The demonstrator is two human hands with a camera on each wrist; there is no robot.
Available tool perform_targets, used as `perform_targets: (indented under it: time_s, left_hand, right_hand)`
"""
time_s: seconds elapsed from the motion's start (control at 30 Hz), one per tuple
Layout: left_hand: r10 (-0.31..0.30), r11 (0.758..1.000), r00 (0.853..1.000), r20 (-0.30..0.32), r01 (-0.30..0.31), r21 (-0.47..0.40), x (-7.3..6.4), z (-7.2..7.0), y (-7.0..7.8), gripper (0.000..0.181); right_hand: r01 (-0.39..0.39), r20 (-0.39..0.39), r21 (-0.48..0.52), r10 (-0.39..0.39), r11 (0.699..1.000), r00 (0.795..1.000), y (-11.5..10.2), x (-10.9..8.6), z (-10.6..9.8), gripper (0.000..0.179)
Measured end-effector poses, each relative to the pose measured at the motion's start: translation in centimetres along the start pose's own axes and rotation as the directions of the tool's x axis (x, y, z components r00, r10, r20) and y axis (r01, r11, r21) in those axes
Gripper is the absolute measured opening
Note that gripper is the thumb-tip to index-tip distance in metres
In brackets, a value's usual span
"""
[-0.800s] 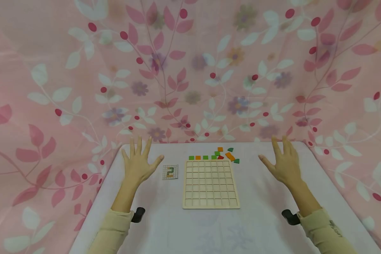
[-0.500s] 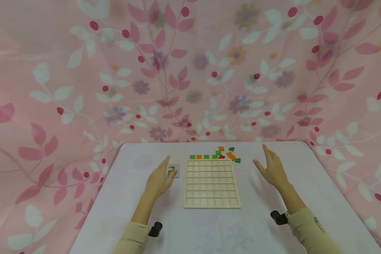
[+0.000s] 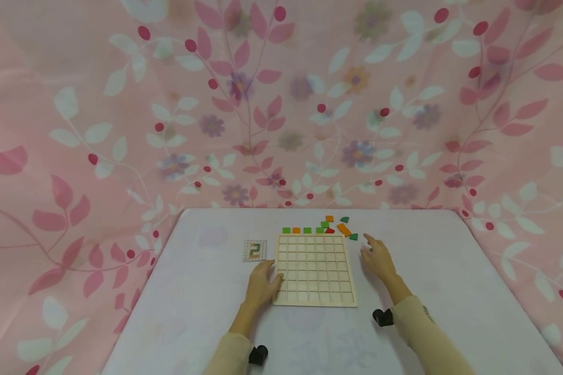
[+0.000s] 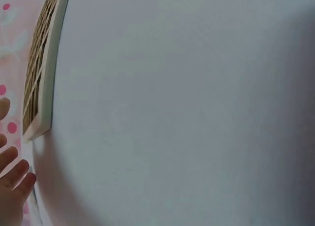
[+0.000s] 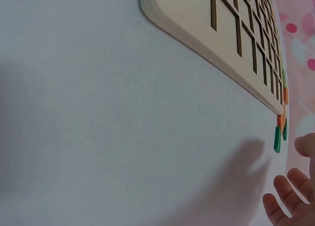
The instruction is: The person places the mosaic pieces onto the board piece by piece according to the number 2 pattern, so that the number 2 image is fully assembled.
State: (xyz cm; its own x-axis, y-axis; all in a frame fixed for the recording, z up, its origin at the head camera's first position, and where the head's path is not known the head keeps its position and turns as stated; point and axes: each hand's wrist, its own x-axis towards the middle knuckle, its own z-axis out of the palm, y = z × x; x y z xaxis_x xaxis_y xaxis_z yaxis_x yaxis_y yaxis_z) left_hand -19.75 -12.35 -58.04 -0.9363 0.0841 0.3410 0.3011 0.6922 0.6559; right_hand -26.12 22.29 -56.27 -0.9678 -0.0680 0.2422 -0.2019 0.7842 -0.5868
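A pale wooden grid board lies flat in the middle of the table, its cells bare. My left hand is at the board's left side, thumb overlapping the rim in the head view; in the left wrist view its fingers are relaxed and grip nothing. To the right of the board hovers my right hand, fingers loosely bent and holding nothing. The nearest thing to it is a green quarter-round piece. A small card with a gridded "2" pattern lies beyond my left hand.
Along the board's far edge are several flat pieces, among them a green square, an orange square, a red piece and an orange rectangle. A pink floral curtain hangs behind the white table.
Both hands have come inward toward the board from wide apart with spread fingers. The left passed over the card and is now at the board's left edge. Board and pieces stay put.
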Motion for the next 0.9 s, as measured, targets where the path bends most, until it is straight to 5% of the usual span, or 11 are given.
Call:
perform_targets:
  time_s: [0.27,0.53,0.73,0.9]
  left_hand:
    - [-0.03,0.997,0.994,0.101,0.022,0.077,0.3,1.2,-1.2,0.056]
    - [0.061,0.979,0.985,0.163,-0.091,0.182,0.9,0.8,-1.9,0.056]
    - [-0.029,0.959,0.928,0.372,-0.079,0.272,2.0,-1.0,-0.9,0.063]
    - [-0.098,0.956,0.875,0.475,-0.049,0.288,2.6,-2.0,-0.1,0.072]
  right_hand:
    - [-0.031,0.01,-0.02,0.031,0.999,0.999,0.2,1.5,1.6,0.05]
    - [-0.02,0.038,-0.063,0.022,0.998,0.999,-0.1,3.3,2.1,0.048]
    - [-0.077,0.14,-0.125,0.094,0.989,0.986,-0.9,4.5,1.8,0.044]
    - [-0.103,0.214,-0.154,0.135,0.983,0.968,-0.8,5.5,1.9,0.045]
